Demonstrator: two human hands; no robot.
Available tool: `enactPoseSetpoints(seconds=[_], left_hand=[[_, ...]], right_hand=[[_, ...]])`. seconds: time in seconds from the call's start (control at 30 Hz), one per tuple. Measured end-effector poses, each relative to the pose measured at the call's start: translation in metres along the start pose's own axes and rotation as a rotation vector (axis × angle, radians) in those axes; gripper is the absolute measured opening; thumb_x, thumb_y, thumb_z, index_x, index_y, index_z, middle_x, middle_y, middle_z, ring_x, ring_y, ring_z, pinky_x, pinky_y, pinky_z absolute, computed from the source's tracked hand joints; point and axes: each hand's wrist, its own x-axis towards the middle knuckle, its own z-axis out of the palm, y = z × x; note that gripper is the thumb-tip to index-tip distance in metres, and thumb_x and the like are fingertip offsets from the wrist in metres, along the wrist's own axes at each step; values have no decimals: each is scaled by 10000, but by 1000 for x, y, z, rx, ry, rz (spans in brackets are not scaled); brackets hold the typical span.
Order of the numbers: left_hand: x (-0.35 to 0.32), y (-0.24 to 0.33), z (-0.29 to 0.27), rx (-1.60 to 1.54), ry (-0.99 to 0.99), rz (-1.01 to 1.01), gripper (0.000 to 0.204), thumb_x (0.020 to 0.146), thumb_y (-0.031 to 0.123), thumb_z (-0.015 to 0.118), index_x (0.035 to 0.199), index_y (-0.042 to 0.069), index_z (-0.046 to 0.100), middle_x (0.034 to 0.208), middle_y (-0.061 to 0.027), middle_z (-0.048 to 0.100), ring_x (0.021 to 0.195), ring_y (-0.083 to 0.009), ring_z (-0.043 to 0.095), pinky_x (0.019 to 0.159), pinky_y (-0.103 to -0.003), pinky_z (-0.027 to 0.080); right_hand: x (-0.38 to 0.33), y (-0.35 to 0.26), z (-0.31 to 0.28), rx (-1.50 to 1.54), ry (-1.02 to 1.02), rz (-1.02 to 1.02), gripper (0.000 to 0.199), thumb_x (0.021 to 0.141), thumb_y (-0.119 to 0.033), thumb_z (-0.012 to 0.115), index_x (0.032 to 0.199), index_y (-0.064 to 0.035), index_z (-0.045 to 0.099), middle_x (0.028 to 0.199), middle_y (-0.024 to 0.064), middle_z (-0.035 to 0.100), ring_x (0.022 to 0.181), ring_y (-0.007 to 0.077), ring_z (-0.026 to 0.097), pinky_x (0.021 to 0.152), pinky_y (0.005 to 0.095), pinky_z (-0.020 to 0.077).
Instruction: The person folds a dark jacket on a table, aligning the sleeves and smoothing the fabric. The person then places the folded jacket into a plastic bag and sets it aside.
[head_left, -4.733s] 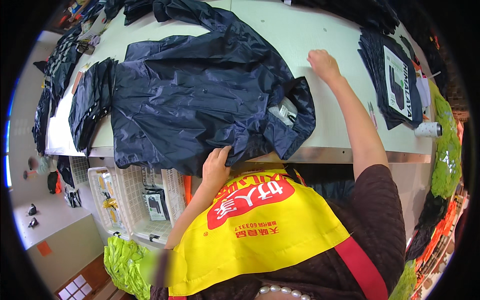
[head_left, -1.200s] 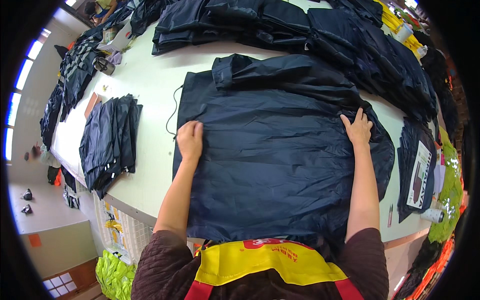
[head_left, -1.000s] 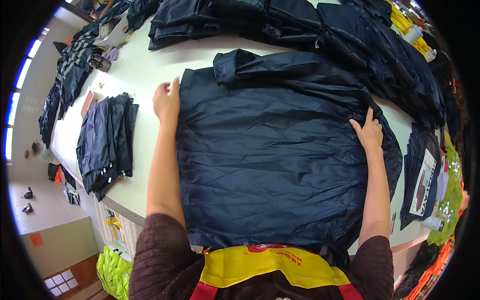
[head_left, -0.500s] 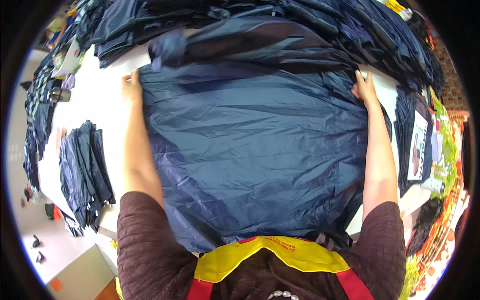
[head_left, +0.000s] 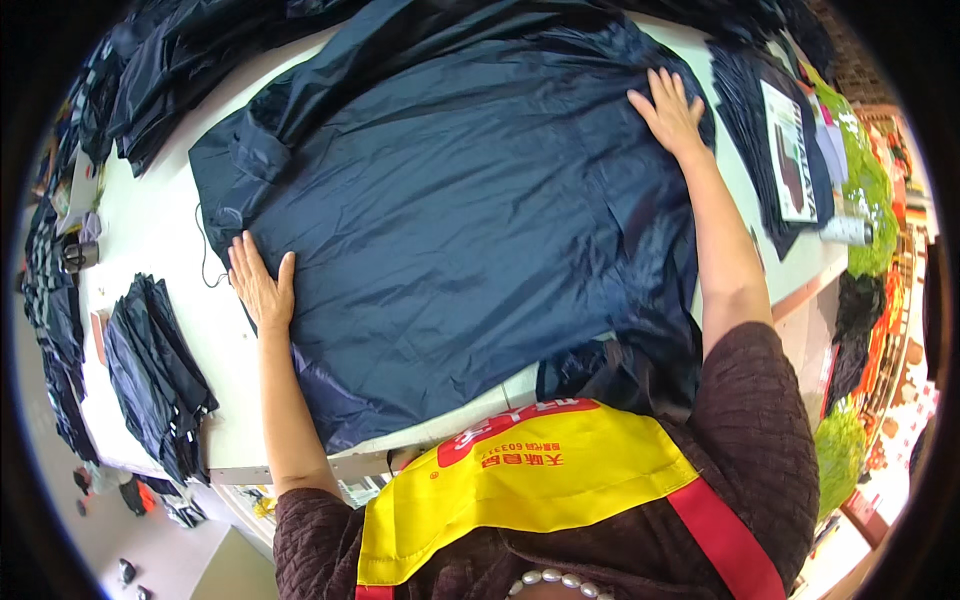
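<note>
A large dark navy garment [head_left: 470,220] of thin, creased, slightly shiny fabric lies spread over the white table. Its left side has a sleeve-like fold [head_left: 262,150], and a thin dark cord [head_left: 207,255] loops out onto the tabletop there. My left hand [head_left: 262,285] rests flat at the garment's left edge, thumb apart from the fingers. Farther off, near the upper right edge, my right hand [head_left: 668,115] presses on the fabric with its fingers spread. Neither hand grips anything. Part of the cloth hangs over the table's near edge, by my yellow apron [head_left: 520,465].
The white table [head_left: 150,225] carries a stack of folded dark pieces [head_left: 155,375] at left. Dark garments [head_left: 190,85] are heaped at the far side. On the right lie a dark stack [head_left: 745,120], a printed sheet [head_left: 790,150] and a pale roll [head_left: 847,231].
Both hands held the garment's far edges earlier; now they lie open on it. Its raised, blurred far part has come down flat, and my left hand is closer to me.
</note>
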Motion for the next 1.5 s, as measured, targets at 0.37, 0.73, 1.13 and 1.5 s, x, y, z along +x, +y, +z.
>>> enactPoseSetpoints(seconds=[0.37, 0.73, 1.13, 1.5], left_hand=[[-154, 25, -59, -5, -233, 56, 716, 863, 446, 534, 1422, 62, 305, 1479, -193, 262, 1374, -355, 223, 1110, -481, 147], [-123, 217, -45, -870, -281, 485, 267, 857, 172, 599, 1075, 22, 634, 1126, -165, 619, 1126, -330, 540, 957, -405, 407], [-156, 345, -35, -393, -757, 1265, 725, 804, 463, 588, 1432, 213, 325, 1509, -95, 246, 1413, -227, 172, 1085, -593, 55], [-221, 249, -30, -611, -411, 655, 824, 800, 531, 601, 1392, 28, 327, 1437, -210, 322, 1348, -333, 288, 1087, -409, 255]], right_hand=[[-203, -19, -31, 275, -95, -82, 683, 885, -512, 489, 1390, -68, 372, 1460, 174, 313, 1379, 327, 226, 1056, 603, 130], [-453, -65, -160, 1574, -199, 1291, 560, 833, -327, 644, 1265, -37, 437, 1229, 158, 536, 1097, 296, 543, 907, 480, 439], [-375, -10, -200, 2040, -187, 941, 270, 894, -176, 459, 978, 36, 604, 940, 149, 664, 783, 260, 658, 743, 363, 550], [-283, -122, -169, 851, -167, -203, 637, 797, -424, 656, 1212, 42, 528, 1185, 254, 571, 1120, 342, 558, 949, 360, 436]])
